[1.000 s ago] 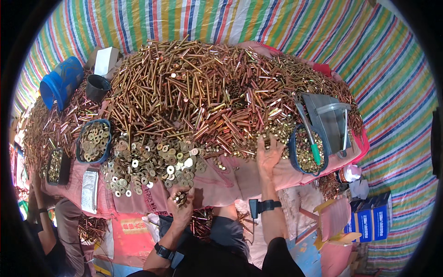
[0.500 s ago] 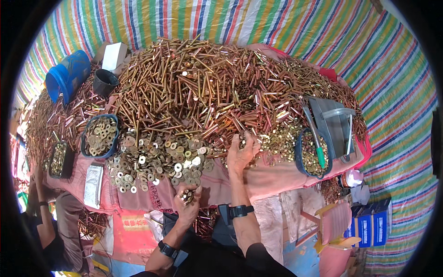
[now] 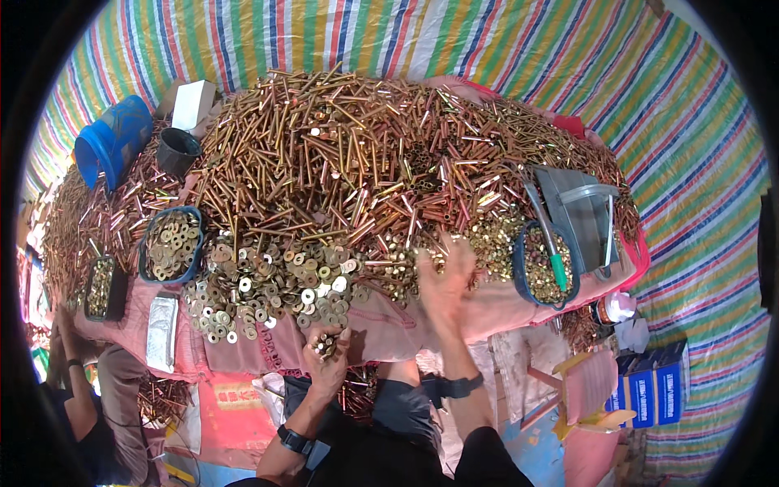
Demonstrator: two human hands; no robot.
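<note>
My left hand (image 3: 326,369) is closed around a bunch of metal tubes (image 3: 326,346), their brass-coloured ends pointing up, at the near edge of the pink cloth. Blurred by motion, my right hand (image 3: 446,284) is over the near side of a pile of small golden nuts (image 3: 488,243), thumb and fingers apart, with nothing visible in it. Left of it lies a heap of flat washers (image 3: 260,284). Behind both spreads a large mound of copper- and gold-coloured tubes (image 3: 349,154).
Blue tubs hold washers (image 3: 197,258) at left and nuts (image 3: 574,286) with a green-handled tool (image 3: 558,272) at right. A grey scoop-like tray (image 3: 568,203) lies behind. Far left are a blue bucket (image 3: 114,142) and black cup (image 3: 177,152). Another person's arm (image 3: 73,357) shows at left.
My right hand has left the tubes and moved right and nearer me, over the nuts, its fingers spreading. The left hand keeps its bunch. The whole view has shifted slightly.
</note>
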